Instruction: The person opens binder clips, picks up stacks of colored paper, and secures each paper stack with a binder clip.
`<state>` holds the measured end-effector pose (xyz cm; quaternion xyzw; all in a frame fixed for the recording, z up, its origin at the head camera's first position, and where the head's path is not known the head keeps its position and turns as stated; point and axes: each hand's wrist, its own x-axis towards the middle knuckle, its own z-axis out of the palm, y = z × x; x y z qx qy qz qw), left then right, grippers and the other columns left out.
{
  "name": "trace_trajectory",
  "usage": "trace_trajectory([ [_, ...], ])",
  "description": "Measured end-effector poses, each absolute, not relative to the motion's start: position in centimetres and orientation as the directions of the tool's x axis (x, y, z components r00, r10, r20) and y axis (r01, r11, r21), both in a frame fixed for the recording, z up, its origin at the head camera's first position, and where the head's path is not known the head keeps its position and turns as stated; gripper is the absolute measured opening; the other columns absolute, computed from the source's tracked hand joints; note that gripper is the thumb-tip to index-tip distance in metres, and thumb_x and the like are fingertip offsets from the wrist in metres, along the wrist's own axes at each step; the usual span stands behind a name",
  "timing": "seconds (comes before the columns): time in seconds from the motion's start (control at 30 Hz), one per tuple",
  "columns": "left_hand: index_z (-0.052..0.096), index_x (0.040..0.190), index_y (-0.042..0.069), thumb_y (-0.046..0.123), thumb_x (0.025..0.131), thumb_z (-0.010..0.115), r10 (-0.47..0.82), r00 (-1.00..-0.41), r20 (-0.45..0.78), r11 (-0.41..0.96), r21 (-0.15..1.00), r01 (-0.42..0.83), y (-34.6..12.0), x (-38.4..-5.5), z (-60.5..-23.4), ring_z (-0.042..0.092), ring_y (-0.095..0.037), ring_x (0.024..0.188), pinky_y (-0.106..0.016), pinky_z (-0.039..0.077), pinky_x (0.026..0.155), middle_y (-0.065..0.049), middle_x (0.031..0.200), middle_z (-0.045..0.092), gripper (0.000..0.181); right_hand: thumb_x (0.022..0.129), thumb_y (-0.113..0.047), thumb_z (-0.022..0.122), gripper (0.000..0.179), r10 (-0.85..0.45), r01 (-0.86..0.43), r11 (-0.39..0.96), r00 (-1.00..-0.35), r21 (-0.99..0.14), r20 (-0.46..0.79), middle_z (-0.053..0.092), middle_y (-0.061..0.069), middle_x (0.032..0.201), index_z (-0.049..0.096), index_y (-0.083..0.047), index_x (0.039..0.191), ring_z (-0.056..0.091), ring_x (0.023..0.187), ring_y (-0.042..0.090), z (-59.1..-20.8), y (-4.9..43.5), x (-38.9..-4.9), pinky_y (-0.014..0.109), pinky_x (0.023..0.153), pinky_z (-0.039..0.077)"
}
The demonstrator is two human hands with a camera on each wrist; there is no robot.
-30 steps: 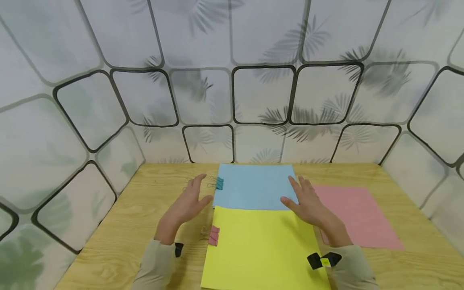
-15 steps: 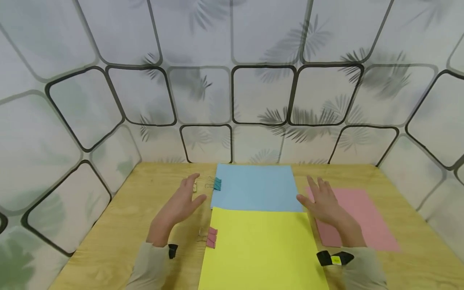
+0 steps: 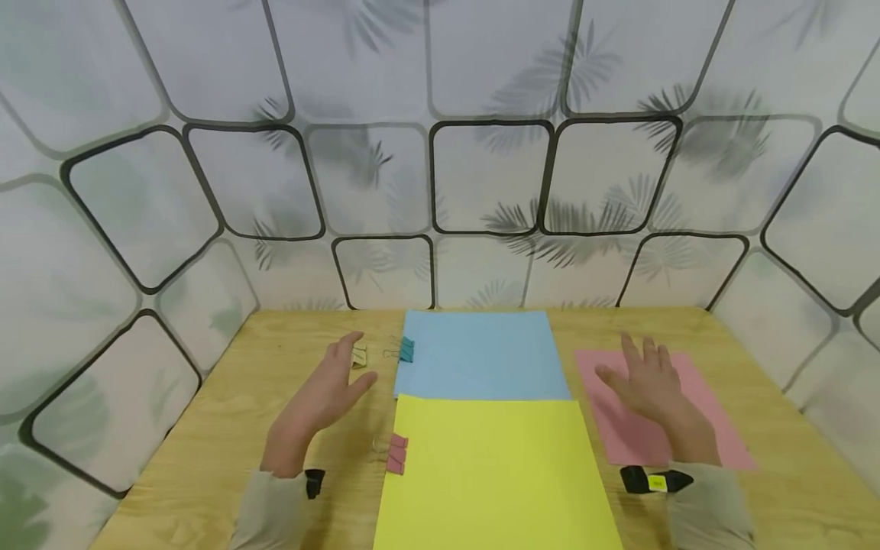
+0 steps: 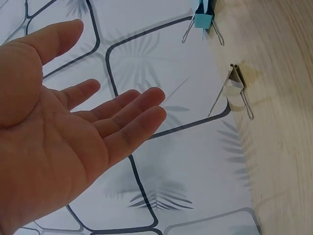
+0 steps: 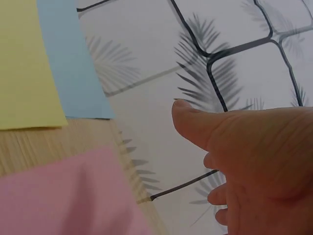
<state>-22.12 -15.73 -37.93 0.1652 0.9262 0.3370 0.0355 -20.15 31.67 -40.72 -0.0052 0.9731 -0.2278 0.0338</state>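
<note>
three papers (image 3: 496, 470), three clips (image 3: 396, 454)

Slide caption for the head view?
Left hand open near the yellow clip, right hand open over the pink sheet, blue sheet and yellow sheet between.

Diffuse light, soft shadows (image 5: 82, 198), wrist views perhaps hazy

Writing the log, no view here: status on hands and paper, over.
Left hand empty, near yellow binder clip. Right hand empty, over pink paper. Yellow paper, blue paper both clipped at left edges. Nothing visibly in the way.
</note>
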Motion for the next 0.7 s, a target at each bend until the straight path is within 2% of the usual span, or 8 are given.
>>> trace_trajectory([
  [0.13, 0.013, 0.155, -0.001, 0.022, 0.103, 0.053, 0.320, -0.947, 0.029, 0.721, 0.641, 0.264, -16.0, -22.0, -37.9, 0.028, -0.047, 0.142, -0.061, 0.030, 0.111, -0.033, 0.156, 0.017, 0.070, 0.100, -0.057, 0.046, 0.096, 0.008, 0.062, 0.902, -0.992, -0.427, -0.126, -0.011, 0.049, 0.148, 0.000, 0.008, 0.154, -0.012, 0.133, 0.069, -41.2, 32.8, -20.1, 0.080, 0.101, 0.005],
  [0.33, 0.013, 0.154, -0.002, 0.022, 0.103, 0.053, 0.327, -0.944, 0.038, 0.719, 0.638, 0.275, -16.3, -21.9, -37.8, 0.028, -0.049, 0.142, -0.062, 0.030, 0.110, -0.034, 0.155, 0.017, 0.069, 0.096, -0.063, 0.049, 0.106, 0.055, 0.142, 0.880, -0.978, -0.453, -0.200, -0.019, 0.048, 0.147, -0.005, 0.007, 0.154, -0.019, 0.132, 0.068, -41.6, 34.8, -19.6, 0.083, 0.097, -0.001],
  [0.7, 0.010, 0.155, 0.000, 0.026, 0.104, 0.052, 0.327, -0.945, -0.028, 0.734, 0.637, 0.236, -15.9, -22.0, -38.1, 0.026, -0.050, 0.142, -0.063, 0.029, 0.110, -0.034, 0.156, 0.013, 0.071, 0.096, -0.063, 0.048, 0.104, 0.045, 0.151, 0.889, -0.968, -0.433, -0.245, -0.017, 0.052, 0.143, -0.007, 0.005, 0.153, -0.015, 0.127, 0.075, -41.7, 37.9, -18.9, 0.088, 0.089, 0.001],
])
